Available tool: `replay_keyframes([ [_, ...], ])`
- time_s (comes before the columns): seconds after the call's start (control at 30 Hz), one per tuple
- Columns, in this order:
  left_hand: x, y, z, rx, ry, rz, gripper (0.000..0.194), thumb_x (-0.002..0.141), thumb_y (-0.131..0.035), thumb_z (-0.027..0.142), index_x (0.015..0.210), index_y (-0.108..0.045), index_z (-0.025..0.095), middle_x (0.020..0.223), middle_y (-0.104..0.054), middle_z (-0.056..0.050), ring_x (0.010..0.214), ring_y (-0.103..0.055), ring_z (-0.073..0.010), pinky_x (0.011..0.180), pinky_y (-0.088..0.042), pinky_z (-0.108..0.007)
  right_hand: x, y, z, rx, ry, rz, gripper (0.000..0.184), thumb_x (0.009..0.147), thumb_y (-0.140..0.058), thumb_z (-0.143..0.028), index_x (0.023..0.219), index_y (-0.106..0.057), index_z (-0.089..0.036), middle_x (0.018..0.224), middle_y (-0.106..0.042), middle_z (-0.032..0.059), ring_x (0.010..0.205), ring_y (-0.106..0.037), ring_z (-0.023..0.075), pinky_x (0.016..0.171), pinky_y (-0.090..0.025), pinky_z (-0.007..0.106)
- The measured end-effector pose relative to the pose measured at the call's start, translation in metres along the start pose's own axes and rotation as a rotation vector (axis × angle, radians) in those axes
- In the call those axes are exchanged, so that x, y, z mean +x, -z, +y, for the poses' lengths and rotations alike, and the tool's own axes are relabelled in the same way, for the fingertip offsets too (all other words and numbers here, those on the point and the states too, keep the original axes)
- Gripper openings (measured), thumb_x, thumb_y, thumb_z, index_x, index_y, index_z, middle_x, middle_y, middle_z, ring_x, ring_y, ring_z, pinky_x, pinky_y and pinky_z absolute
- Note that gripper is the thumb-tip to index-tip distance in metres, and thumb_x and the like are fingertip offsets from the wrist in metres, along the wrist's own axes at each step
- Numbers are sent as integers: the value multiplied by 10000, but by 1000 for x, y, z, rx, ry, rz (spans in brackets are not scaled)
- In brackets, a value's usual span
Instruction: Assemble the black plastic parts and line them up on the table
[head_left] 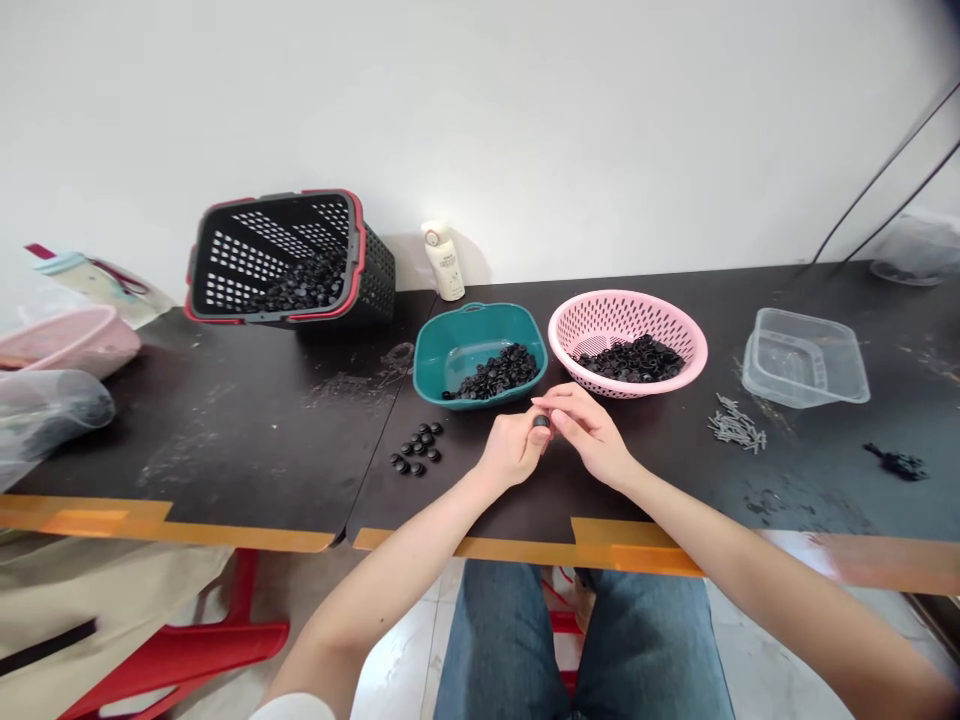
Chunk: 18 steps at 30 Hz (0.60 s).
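In the head view, my left hand (512, 447) is closed around a small round black cap (541, 422), held just above the table. My right hand (589, 430) meets it from the right, its fingers pinched together at the cap; whether they grip a separate piece is hidden. Right behind my hands stand a teal tub (439, 345) and a pink perforated basket (694, 345), both with many small black parts inside. To the left of my hands lies a loose group of similar black caps (418, 449) on the dark table.
A dark grey basket with a red rim (361, 260) lies tipped at the back left, black parts inside. Beside it stands a white bottle (445, 262). On the right are a clear plastic container (810, 360), a pile of grey pins (737, 427) and a black cluster (898, 463).
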<state>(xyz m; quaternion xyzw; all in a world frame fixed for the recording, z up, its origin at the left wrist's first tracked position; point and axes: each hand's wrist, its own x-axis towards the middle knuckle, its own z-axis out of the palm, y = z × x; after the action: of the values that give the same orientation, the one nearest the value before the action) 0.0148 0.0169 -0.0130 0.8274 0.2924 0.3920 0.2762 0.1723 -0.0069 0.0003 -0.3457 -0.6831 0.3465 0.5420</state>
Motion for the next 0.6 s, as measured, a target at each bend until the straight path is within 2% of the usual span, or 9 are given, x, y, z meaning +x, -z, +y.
replay_keyframes([
  [0.07,-4,-5,-1,-46,21,24,656,900,-103,626,607,-486,182,549,-536,-37,518,-496,-135,543,-368,-247,-2,-1,-1,-95,119,-25,263,916,-477,-322,1102,-651,-256,1075,-578,78,1011,-569,206,870,-495,391],
  [0.13,-7,-9,0,-122,60,50,683,878,-89,661,548,-454,187,540,-524,-47,520,-482,-138,529,-357,-251,-3,-2,-2,-164,181,-47,274,907,-496,-311,1139,-633,-259,1101,-586,86,1035,-573,218,901,-489,417],
  [0.27,-11,-14,2,-292,167,48,724,839,-57,711,558,-467,185,533,-485,-36,507,-445,-131,513,-349,-252,-5,-2,-3,-244,223,28,267,856,-592,-303,1113,-646,-257,1069,-631,84,979,-614,221,851,-521,397],
  [0.37,-11,-14,4,-357,157,20,711,873,-54,666,563,-470,181,532,-474,-27,497,-437,-125,520,-344,-256,-6,1,-4,-327,291,90,215,830,-632,-279,1039,-679,-262,1011,-669,75,917,-636,220,800,-540,387],
  [0.5,-9,-7,7,-251,120,43,579,937,-145,543,638,-483,180,573,-471,-13,529,-435,-127,556,-345,-260,-7,4,-5,-417,395,121,267,825,-639,-217,1085,-660,-272,1000,-695,62,906,-647,216,799,-544,388],
  [0.6,-4,3,11,-139,105,94,422,938,-255,478,765,-497,180,639,-474,-4,558,-432,-129,575,-349,-256,-5,6,-6,-466,398,80,291,846,-610,-216,1131,-637,-268,1045,-695,61,942,-651,216,839,-539,395],
])
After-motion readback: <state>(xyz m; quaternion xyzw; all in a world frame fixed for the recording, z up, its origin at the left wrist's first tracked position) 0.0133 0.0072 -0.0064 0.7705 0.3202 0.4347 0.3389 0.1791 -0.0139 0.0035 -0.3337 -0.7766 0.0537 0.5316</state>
